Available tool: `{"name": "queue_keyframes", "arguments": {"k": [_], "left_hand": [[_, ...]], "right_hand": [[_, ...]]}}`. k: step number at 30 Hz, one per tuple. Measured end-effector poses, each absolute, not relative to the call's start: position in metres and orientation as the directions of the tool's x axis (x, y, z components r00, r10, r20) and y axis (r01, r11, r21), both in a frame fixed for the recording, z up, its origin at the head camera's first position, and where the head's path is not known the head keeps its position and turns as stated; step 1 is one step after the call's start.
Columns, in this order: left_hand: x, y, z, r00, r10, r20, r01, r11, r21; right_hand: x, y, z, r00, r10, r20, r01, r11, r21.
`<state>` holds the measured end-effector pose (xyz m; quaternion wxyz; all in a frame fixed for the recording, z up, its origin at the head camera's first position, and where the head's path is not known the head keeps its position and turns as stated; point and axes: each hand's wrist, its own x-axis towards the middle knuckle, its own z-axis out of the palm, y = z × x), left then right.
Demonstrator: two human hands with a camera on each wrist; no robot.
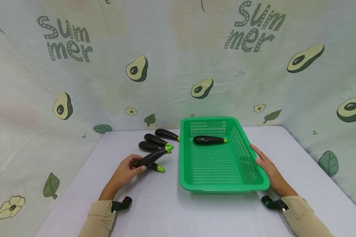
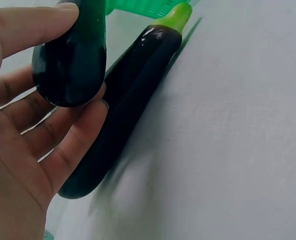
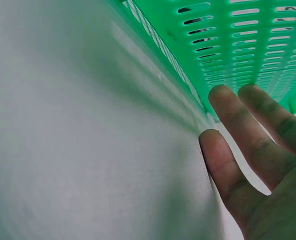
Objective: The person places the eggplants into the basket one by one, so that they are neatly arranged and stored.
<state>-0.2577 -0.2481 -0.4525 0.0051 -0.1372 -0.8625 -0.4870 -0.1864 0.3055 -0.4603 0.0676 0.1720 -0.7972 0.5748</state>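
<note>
In the head view, my left hand (image 1: 128,171) grips a dark purple eggplant (image 1: 151,158) with a green stem, held tilted with its stem end toward the upper right. The left wrist view shows the thumb (image 2: 42,25) on top of the held eggplant (image 2: 72,70) and fingers beneath it. Another eggplant (image 2: 132,85) lies on the table just below that hand. My right hand (image 1: 268,168) rests at the right side of a green plastic basket (image 1: 185,164), its fingers (image 3: 253,140) fairly straight against the slotted outer wall. One eggplant (image 1: 208,140) lies inside the basket, near its far end.
More eggplants (image 1: 166,134) lie in a loose group left of the basket, stems pointing right. A white cloth (image 1: 166,210) covers the table. Behind it and along both sides hangs a curtain (image 1: 172,65) printed with avocados, leaves and lettering.
</note>
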Motion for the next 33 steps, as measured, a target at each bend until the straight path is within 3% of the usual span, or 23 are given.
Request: {"name": "queue_keyframes", "arguments": {"k": [21, 33], "left_hand": [[-0.258, -0.241, -0.442, -0.937, 0.254, 0.238, 0.334, 0.461, 0.822], [-0.261, -0.234, -0.434, -0.944, 0.250, 0.215, 0.316, 0.500, 0.806]], "right_hand": [[-0.186, 0.307, -0.463, -0.935, -0.193, 0.296, -0.343, 0.295, -0.892], [-0.185, 0.307, -0.464, -0.934, -0.199, 0.298, -0.345, 0.281, -0.895]]}}
